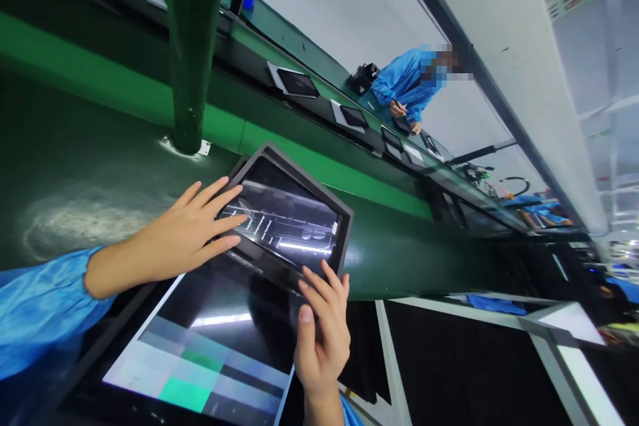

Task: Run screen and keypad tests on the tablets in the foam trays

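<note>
A tablet [294, 203] in a thick dark frame is tilted on the green bench, its black screen showing a few lines of white text and light reflections. My left hand [192, 233] lies over its left end, fingers spread, fingertips on or just above the screen. Near the lower right corner is my right hand [325, 329], fingers stretched and apart, fingertips at the screen's edge; whether they press cannot be told. Below the tablet, a larger display [200, 353] shows grey, white and green blocks. Neither hand grips anything.
A green post [190, 53] rises from the green bench [74, 146]. Beyond runs a conveyor line bearing several tablets, one being a dark tablet [298, 83] on a white sheet. A person in a blue smock [414, 80] works there. White framing [564, 326] stands at lower right.
</note>
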`<act>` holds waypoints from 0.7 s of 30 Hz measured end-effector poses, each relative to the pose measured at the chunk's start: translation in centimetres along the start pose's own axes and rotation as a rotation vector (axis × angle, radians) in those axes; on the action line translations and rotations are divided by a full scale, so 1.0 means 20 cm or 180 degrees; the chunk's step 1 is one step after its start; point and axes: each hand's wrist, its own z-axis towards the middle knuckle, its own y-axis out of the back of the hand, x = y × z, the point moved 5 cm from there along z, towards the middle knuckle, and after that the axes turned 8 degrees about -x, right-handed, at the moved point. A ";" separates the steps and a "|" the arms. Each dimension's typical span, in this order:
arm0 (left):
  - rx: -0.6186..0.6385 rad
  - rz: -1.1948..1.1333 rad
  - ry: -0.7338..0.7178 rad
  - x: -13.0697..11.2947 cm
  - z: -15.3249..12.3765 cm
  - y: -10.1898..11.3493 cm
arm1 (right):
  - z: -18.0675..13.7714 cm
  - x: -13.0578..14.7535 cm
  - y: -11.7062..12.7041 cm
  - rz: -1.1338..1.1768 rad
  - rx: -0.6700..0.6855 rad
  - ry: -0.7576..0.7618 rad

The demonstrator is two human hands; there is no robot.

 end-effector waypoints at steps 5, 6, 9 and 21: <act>0.0062 0.0013 0.0048 0.00 -0.01 0.00 | -0.01 0.02 0.01 0.0089 0.0147 -0.0033; 0.0027 -0.0032 0.0116 0.00 -0.01 0.01 | 0.00 0.05 0.00 0.0158 0.0290 0.0029; -0.0045 -0.0257 0.0271 0.02 -0.02 0.03 | -0.01 0.19 -0.06 0.0415 0.1134 0.0369; -0.0159 -0.0551 0.0402 0.05 -0.03 0.04 | -0.20 0.48 -0.24 0.0515 0.2513 0.1622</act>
